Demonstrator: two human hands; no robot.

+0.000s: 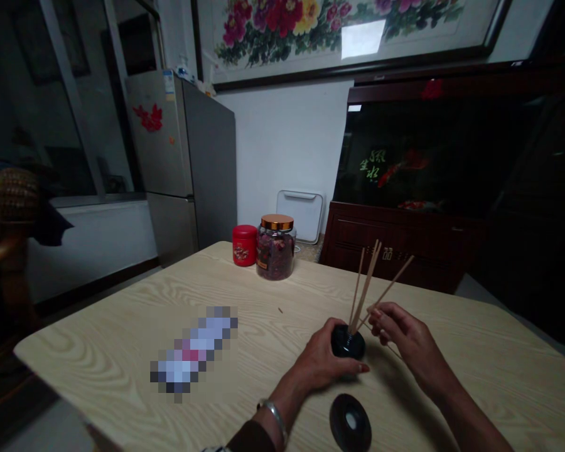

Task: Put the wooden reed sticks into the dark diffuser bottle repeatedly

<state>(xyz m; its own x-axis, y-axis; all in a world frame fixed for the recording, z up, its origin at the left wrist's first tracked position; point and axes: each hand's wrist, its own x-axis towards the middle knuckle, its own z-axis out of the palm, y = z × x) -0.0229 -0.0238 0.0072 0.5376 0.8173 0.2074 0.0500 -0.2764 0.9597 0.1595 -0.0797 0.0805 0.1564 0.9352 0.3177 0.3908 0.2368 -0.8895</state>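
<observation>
My left hand [319, 359] is wrapped round a small glossy black diffuser bottle [351, 345] on the table. Several thin wooden reed sticks [370, 282] stand in its neck, most of them bunched together and one leaning out to the right. Just right of the neck, my right hand [407, 333] pinches a thin reed stick, part of which shows below the fingers. Whether this hand also touches the leaning stick, I cannot tell. Nearer to me lies a round dark lid [341, 419] with a pale spot in its middle.
A blurred-out flat oblong item [195, 351] lies on the wood-grain table [122, 339] at left. Towards the back stand a red canister [245, 245] and a copper-lidded jar [275, 254]. Behind are a fridge [211, 169] and a fish tank [433, 150].
</observation>
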